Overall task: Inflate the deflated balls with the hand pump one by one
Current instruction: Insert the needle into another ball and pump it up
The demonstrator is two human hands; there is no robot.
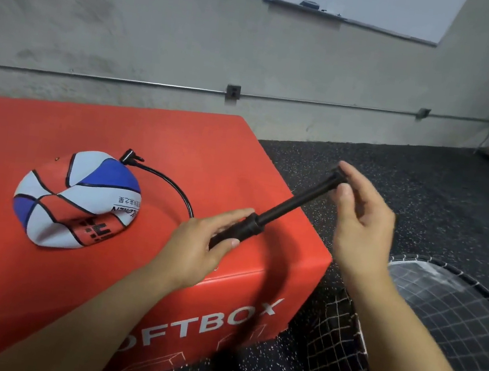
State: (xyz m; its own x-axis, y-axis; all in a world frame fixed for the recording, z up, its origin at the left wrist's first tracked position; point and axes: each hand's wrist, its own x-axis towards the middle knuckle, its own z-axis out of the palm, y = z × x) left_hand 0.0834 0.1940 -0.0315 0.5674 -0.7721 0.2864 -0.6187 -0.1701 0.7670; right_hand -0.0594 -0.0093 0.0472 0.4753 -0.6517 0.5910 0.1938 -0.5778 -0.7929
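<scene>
A deflated white, blue and orange ball (78,198) lies caved in on the red soft box (198,147). A black hand pump (284,206) hangs over the box's right corner, its rod pulled out. My left hand (201,239) holds the pump barrel between thumb and fingers. My right hand (359,207) holds the pump handle at the rod's far end with thumb and fingertips. A thin black hose (171,183) curves from the pump to a nozzle (130,157) lying by the ball's top edge; whether it is in the valve is unclear.
The red box carries white lettering on its front side (211,322). A black net bag (437,322) lies on the dark speckled floor (396,169) at the right. A grey wall with a conduit pipe (157,83) runs behind.
</scene>
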